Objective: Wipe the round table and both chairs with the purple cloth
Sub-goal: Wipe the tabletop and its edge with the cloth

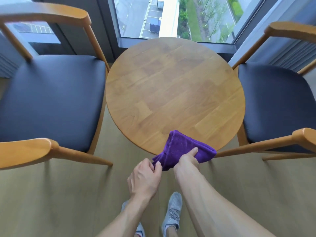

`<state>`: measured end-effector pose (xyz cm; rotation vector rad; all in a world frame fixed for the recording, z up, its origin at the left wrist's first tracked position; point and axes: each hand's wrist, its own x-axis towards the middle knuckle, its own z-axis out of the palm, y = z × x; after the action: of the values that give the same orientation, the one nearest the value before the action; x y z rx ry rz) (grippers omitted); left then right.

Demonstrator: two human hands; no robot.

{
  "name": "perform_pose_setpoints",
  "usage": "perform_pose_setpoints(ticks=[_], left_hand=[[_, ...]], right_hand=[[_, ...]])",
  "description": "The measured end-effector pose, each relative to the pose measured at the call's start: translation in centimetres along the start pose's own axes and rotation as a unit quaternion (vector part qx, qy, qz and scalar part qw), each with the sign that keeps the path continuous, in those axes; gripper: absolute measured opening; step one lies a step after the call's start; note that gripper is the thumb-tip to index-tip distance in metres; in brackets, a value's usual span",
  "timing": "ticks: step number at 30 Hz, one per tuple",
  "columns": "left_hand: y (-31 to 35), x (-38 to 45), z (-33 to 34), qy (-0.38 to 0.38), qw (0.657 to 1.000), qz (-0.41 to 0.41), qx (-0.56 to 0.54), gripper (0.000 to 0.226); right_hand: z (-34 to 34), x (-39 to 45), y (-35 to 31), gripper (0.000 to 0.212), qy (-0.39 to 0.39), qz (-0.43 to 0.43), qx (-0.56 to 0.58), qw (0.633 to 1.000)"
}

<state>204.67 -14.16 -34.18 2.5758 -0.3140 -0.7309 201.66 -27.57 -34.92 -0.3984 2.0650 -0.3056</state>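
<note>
A folded purple cloth lies over the near edge of the round wooden table, partly hanging off it. My right hand grips the cloth from below with the thumb on top. My left hand pinches the cloth's hanging left corner. A wooden chair with a dark seat stands left of the table. A matching chair stands on the right.
A large window runs behind the table, with a dark sill against the table's far edge. Light wooden floor spreads around me, and my grey shoes stand just before the table. The chairs' armrests jut toward me on both sides.
</note>
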Motion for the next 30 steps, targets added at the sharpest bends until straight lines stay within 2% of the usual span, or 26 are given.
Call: perform_pose_setpoints(ticks=[3, 6, 9, 11, 13, 15, 17, 18, 20, 21, 23, 25, 27, 30], left_hand=[[-1.7, -0.7, 0.8, -0.096, 0.993, -0.022, -0.07, 0.046], [-1.0, -0.1, 0.7, -0.174, 0.95, -0.067, -0.25, 0.041], [0.5, 0.9, 0.5, -0.183, 0.877, -0.164, -0.412, 0.037], [1.5, 1.8, 0.3, -0.165, 0.837, -0.205, -0.48, 0.036], [2.3, 2.7, 0.0, -0.153, 0.808, -0.238, -0.516, 0.032], [2.5, 3.5, 0.1, -0.123, 0.798, -0.26, -0.529, 0.03], [2.4, 4.0, 0.2, -0.079, 0.8, -0.265, -0.532, 0.033], [2.4, 4.3, 0.1, -0.056, 0.802, -0.261, -0.534, 0.037], [2.3, 5.1, -0.3, -0.007, 0.819, -0.241, -0.521, 0.049], [2.2, 5.7, -0.6, 0.021, 0.838, -0.231, -0.493, 0.055], [2.2, 7.1, -1.2, 0.082, 0.889, -0.219, -0.394, 0.064], [2.3, 8.7, -2.1, 0.149, 0.92, -0.206, -0.298, 0.064], [2.4, 10.4, -3.5, 0.212, 0.936, -0.168, -0.223, 0.058], [2.8, 12.8, -4.9, 0.271, 0.957, -0.071, -0.074, 0.043]], right_hand=[[0.3, -0.9, 1.7, 0.075, -0.076, -0.008, -0.012, 0.997], [0.4, -1.6, 2.9, 0.069, -0.065, -0.007, -0.075, 0.995], [0.9, -2.2, 4.2, 0.053, -0.142, -0.043, -0.132, 0.98], [1.1, -2.5, 4.5, 0.045, -0.187, -0.061, -0.17, 0.966], [0.9, -2.9, 4.0, 0.046, -0.214, -0.09, -0.234, 0.944], [0.3, -3.2, 3.1, 0.049, -0.23, -0.132, -0.345, 0.9], [-0.7, -3.3, 1.9, 0.048, -0.265, -0.17, -0.423, 0.85], [-1.2, -3.5, 1.1, 0.048, -0.275, -0.187, -0.438, 0.836], [-1.3, -3.7, -0.6, 0.05, -0.244, -0.258, -0.458, 0.815], [-1.1, -3.7, -1.4, 0.052, -0.212, -0.306, -0.471, 0.8], [-0.5, -3.3, -3.0, 0.051, -0.139, -0.385, -0.485, 0.773], [0.0, -2.6, -4.4, 0.05, -0.091, -0.433, -0.485, 0.755], [0.4, -1.9, -5.4, 0.047, -0.088, -0.451, -0.486, 0.743], [0.8, -0.8, -6.6, 0.046, -0.12, -0.433, -0.488, 0.748]])
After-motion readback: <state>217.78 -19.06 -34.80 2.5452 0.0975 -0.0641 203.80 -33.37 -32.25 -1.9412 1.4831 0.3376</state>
